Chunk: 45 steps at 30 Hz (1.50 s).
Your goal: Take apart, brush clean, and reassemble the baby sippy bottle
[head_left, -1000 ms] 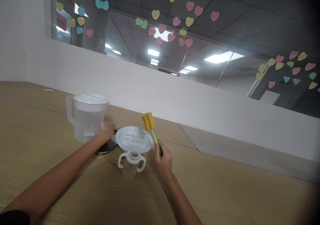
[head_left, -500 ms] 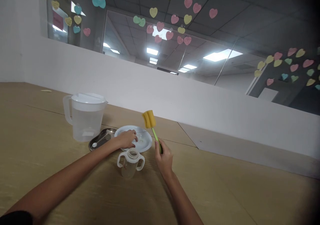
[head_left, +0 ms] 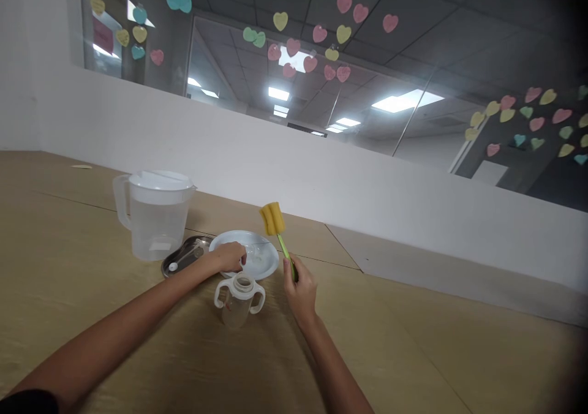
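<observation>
My right hand (head_left: 301,285) is closed round the green handle of a bottle brush (head_left: 274,219), whose yellow sponge head points up. My left hand (head_left: 231,256) is over the white basin (head_left: 266,268), its fingers curled downward; whatever they hold, if anything, is hidden. Something clear, perhaps water or a transparent part, shows in the basin beside the fingers. Just in front of the basin, between my forearms, a clear baby bottle (head_left: 236,313) with two white handles stands upright, its mouth uncovered.
A lidded clear pitcher (head_left: 158,224) with a handle stands at the left. Beside it lies a kidney-shaped metal tray (head_left: 169,259) bearing a thin white-ended item. Behind the wooden table (head_left: 413,353) runs a white wall (head_left: 275,157) below glass with heart-shaped notes.
The fingers of my left hand have curled in and down over the basin. My right hand keeps the bottle brush upright. The view has shifted very slightly.
</observation>
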Each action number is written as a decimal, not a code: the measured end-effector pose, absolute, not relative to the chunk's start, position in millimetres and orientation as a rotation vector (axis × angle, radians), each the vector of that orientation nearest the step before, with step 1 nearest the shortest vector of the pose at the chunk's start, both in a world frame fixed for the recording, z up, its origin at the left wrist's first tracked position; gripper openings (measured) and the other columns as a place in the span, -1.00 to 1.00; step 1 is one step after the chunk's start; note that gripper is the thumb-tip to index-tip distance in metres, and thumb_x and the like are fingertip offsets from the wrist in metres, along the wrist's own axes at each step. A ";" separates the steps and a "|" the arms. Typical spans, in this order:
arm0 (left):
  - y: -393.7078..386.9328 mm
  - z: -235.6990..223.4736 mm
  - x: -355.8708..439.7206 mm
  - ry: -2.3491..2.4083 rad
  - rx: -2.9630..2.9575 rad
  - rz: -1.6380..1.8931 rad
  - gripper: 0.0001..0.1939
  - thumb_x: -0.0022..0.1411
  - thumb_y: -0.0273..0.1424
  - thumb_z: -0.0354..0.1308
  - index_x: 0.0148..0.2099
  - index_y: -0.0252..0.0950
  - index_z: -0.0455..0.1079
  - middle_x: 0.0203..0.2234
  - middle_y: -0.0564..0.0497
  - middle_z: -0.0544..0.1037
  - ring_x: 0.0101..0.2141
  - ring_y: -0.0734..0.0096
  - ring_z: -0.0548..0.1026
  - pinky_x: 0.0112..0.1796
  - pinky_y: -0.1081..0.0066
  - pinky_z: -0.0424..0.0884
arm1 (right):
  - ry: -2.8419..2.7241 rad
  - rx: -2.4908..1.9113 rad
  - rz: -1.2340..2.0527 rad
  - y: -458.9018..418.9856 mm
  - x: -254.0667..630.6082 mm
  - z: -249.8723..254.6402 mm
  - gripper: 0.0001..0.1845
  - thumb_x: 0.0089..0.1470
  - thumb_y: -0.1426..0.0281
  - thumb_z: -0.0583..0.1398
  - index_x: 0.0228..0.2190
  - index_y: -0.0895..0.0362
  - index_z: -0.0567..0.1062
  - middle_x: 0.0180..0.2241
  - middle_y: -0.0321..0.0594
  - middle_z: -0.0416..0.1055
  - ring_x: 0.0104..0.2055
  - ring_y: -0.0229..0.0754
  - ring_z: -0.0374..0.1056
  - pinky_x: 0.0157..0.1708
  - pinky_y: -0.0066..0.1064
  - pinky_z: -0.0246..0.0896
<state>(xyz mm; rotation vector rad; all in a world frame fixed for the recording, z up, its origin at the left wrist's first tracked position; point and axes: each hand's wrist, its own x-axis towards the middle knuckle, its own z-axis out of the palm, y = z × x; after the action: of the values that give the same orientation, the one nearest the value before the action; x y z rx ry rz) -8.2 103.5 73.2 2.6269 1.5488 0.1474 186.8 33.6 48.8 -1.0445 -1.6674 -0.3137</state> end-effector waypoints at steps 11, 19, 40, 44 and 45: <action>114.9 65.6 -15.0 1.694 2.609 0.247 -0.73 -0.02 -0.57 0.11 -0.25 -0.27 0.49 -0.21 -0.11 0.52 -0.14 0.24 0.45 -0.16 0.36 0.34 | -1.680 -1.039 -0.296 32.9 186.4 48.3 -0.71 0.18 0.34 0.00 -0.23 0.18 0.47 -0.35 -0.17 0.51 -0.36 -0.23 0.43 -0.35 -0.48 0.27; 118.6 64.8 -18.4 1.637 2.602 0.299 -0.74 -0.05 -0.59 0.10 -0.29 -0.29 0.50 -0.23 -0.09 0.50 -0.21 0.31 0.46 -0.20 0.46 0.33 | -1.688 -1.030 -0.287 33.0 187.0 48.2 -0.71 0.18 0.34 0.01 -0.23 0.20 0.47 -0.32 -0.15 0.51 -0.32 -0.22 0.44 -0.32 -0.48 0.27; 115.5 65.6 -13.6 1.485 2.575 0.265 -0.57 0.03 -0.35 0.14 0.01 -0.17 0.39 -0.16 -0.10 0.53 -0.13 0.16 0.46 -0.16 0.31 0.33 | -1.686 -1.047 -0.307 33.4 186.7 48.1 -0.69 0.18 0.33 -0.01 -0.22 0.20 0.47 -0.34 -0.14 0.51 -0.36 -0.22 0.43 -0.35 -0.47 0.28; 116.9 61.5 -10.8 1.481 2.581 0.319 -0.61 0.06 -0.34 0.12 -0.02 -0.22 0.41 -0.09 -0.14 0.49 -0.08 0.13 0.43 -0.11 0.29 0.31 | -1.701 -1.042 -0.308 33.4 185.5 48.1 -0.69 0.19 0.33 -0.01 -0.22 0.20 0.47 -0.34 -0.14 0.51 -0.36 -0.22 0.43 -0.35 -0.47 0.27; 117.6 60.6 -10.7 1.482 2.581 0.331 -0.62 0.06 -0.34 0.12 -0.03 -0.23 0.42 -0.09 -0.14 0.50 -0.07 0.14 0.43 -0.11 0.30 0.31 | -1.707 -1.038 -0.304 33.2 185.2 48.3 -0.69 0.19 0.33 -0.01 -0.23 0.20 0.47 -0.34 -0.14 0.51 -0.36 -0.22 0.43 -0.35 -0.47 0.27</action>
<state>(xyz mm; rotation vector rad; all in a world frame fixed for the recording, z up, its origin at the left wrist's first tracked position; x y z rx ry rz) -10.7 117.6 60.6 2.5808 1.4816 0.3310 185.2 33.2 48.3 -1.0377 -1.7068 -0.3036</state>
